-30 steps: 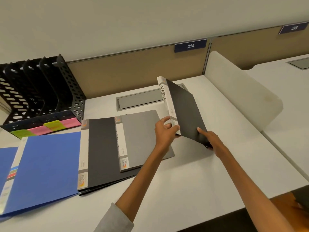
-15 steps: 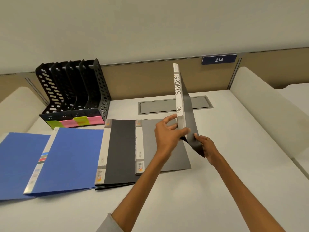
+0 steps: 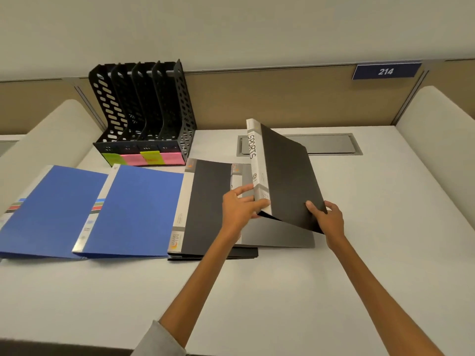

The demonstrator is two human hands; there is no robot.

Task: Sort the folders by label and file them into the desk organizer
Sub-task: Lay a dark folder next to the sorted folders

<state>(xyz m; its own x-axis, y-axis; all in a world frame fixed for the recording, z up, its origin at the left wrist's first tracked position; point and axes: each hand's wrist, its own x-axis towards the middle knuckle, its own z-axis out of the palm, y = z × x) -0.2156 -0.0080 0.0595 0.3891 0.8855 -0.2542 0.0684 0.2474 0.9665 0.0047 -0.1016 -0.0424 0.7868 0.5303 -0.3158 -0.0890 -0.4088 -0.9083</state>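
A black folder (image 3: 288, 176) with a white spine marked SPORTS is raised off the desk, spine up and tilted. My left hand (image 3: 239, 206) grips the spine's near end. My right hand (image 3: 326, 217) pinches the cover's near right edge. Under it lies a grey folder (image 3: 277, 235), partly on a black folder (image 3: 205, 204). Two blue folders (image 3: 138, 209) (image 3: 51, 209) lie flat to the left. The black desk organizer (image 3: 144, 109) stands at the back left with its slots empty, and green and pink sticky labels (image 3: 144, 158) line its front.
A grey cable hatch (image 3: 331, 143) is set into the white desk (image 3: 385, 227) behind the raised folder. Cream side dividers (image 3: 442, 129) rise at both sides. A tan back panel carries a blue 214 plate (image 3: 385, 71).
The SPORTS folder has tipped from near upright to a lower slant, its black cover now facing me. The view has shifted, so the organizer and the blue folders sit nearer the middle.
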